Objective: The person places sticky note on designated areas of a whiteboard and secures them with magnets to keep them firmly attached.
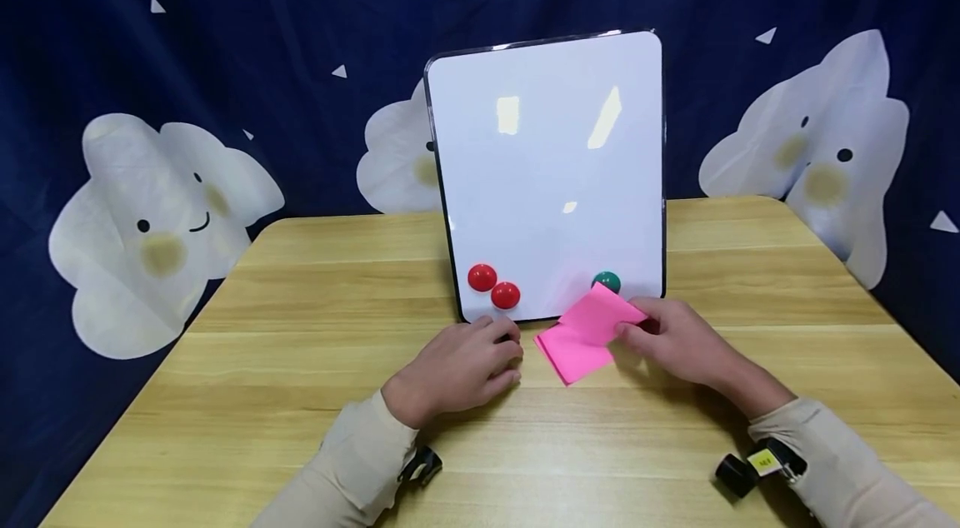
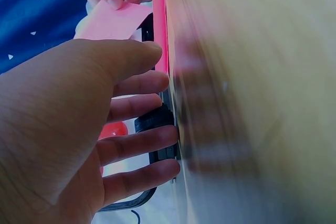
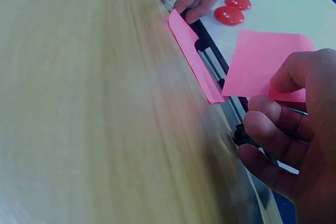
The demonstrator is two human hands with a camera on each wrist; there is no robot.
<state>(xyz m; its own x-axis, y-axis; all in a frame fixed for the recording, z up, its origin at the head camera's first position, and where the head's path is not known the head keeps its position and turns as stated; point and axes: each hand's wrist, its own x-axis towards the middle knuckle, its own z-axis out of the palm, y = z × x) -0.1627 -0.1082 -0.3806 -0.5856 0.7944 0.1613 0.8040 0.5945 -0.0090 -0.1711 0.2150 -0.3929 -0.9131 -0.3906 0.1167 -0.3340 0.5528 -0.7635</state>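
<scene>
A pink sticky note [image 1: 602,314] is pinched between the thumb and fingers of my right hand [image 1: 678,341], raised in front of the whiteboard's lower right. Below it on the table lies a pink sticky note pad [image 1: 573,355], which the lifted note partly overlaps in the head view. My left hand [image 1: 465,363] holds nothing; its fingers are loosely extended by the whiteboard's lower left corner, as the left wrist view also shows. The whiteboard [image 1: 547,178] stands upright and leans slightly back. Red magnets [image 1: 493,286] sit at its lower left, and a green magnet [image 1: 606,281] is partly hidden behind the note.
The wooden table [image 1: 330,286] spreads out on both sides of the board. Behind it hangs a dark blue curtain [image 1: 300,3] with cloud faces and small white triangles. A black strapped device [image 1: 757,465] is worn at the right wrist, another [image 1: 422,465] at the left.
</scene>
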